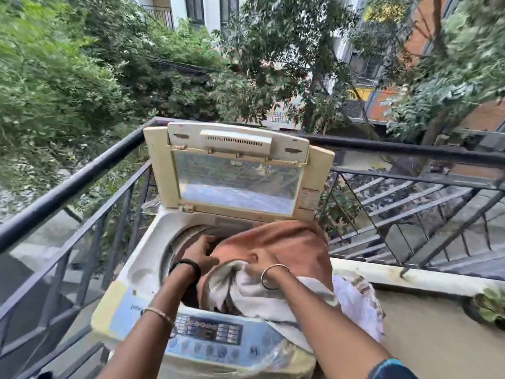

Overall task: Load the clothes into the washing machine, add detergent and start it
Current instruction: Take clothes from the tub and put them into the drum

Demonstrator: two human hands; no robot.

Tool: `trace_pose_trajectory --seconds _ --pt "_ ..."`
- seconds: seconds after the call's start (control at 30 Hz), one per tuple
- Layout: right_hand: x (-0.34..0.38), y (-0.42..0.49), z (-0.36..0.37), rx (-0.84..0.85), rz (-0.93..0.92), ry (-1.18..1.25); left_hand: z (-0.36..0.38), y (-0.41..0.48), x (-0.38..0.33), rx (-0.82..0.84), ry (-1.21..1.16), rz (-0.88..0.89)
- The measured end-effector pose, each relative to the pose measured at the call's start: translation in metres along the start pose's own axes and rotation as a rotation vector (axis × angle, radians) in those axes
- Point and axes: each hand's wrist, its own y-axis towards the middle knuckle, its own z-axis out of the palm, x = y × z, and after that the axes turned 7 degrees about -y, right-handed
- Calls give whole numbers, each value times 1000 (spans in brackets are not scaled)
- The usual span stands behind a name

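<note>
the washing machine [131, 272] stands in the railing [82, 176] corner of a balcony, its lid [237, 184] raised upright at the back edge. an orange cloth [295, 250] is heaped over the drum's right rim, and a white cloth [262, 296] spills over the front right corner beside the control panel [210, 332]. the left hand [200, 251] reaches into the drum's left side, and the right hand [261, 262] is sunk in the folds. i cannot tell whether either hand's fingers are grasping or released.
</note>
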Motion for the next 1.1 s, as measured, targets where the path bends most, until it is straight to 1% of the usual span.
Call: trace_pose_trajectory --seconds 0.03,0.07,0.1,0.2,0.23,0.3,0.33,0.37,0.4,0.43,0.5,0.53,0.57,0.6,0.63,0.67,0.7,0.73,0.77,0.8,0.83,0.9,0.93,0.97,1.0,1.03,1.07,1.1 --pt "-2 2 2 21 -6 -31 5 3 -1 -2 -26 13" --pt "-1 1 0 -6 -18 -10 9 5 -4 -17 -42 40" --pt "-4 1 -4 -63 -40 35 13 10 -3 -38 -55 56" --pt "-22 -12 -35 -323 -94 186 29 11 -19 -76 -72 106" --pt "-42 -15 -46 -426 -84 184 37 9 -29 -60 -73 139" --pt "-88 -23 -66 -626 -8 150 57 4 -47 29 -52 210" --pt "-117 -27 -74 -683 68 185 69 3 -56 92 -18 248" --pt "-149 -28 -76 -703 137 230 83 5 -62 157 28 274" --pt "-178 -31 -76 -654 218 242 97 6 -68 222 82 294" --pt "-207 -32 -70 -551 273 217 112 7 -71 284 138 304" --pt "-259 -35 -43 -212 319 47 141 13 -72 347 267 322" --pt "-280 -37 -26 -53 293 -40 154 14 -72 349 356 344" --pt "-301 -35 -5 57 239 -87 164 15 -72 338 449 364" --pt "-317 -34 15 134 189 -129 174 15 -71 333 525 378" --pt "-331 -30 33 156 155 -182 182 14 -71 342 564 378" --pt "-333 -31 44 137 137 -248 189 13 -71 356 574 368" --pt "-330 -30 51 75 129 -284 194 13 -70 363 573 364" --pt "-319 -31 50 30 110 -267 199 14 -67 355 574 365" --pt "-309 -28 49 34 120 -205 202 16 -64 341 569 364" --pt "-298 -24 47 47 146 -154 203 16 -61 328 560 369" --pt "-290 -17 44 9 188 -133 204 18 -58 321 544 371" --pt "-288 1 39 -249 342 -81 204 18 -54 317 501 374" --pt "-294 11 40 -320 414 24 204 17 -52 316 486 374" --pt "-299 20 44 -362 425 126 204 16 -51 315 474 377" --pt "-299 27 46 -375 395 178 203 15 -48 306 456 371" --pt "-296 29 48 -394 376 217 202 13 -45 297 431 361" --pt "-287 23 41 -433 336 203 202 11 -43 294 408 356" --pt "-280 16 35 -455 319 274 200 9 -42 298 389 350"
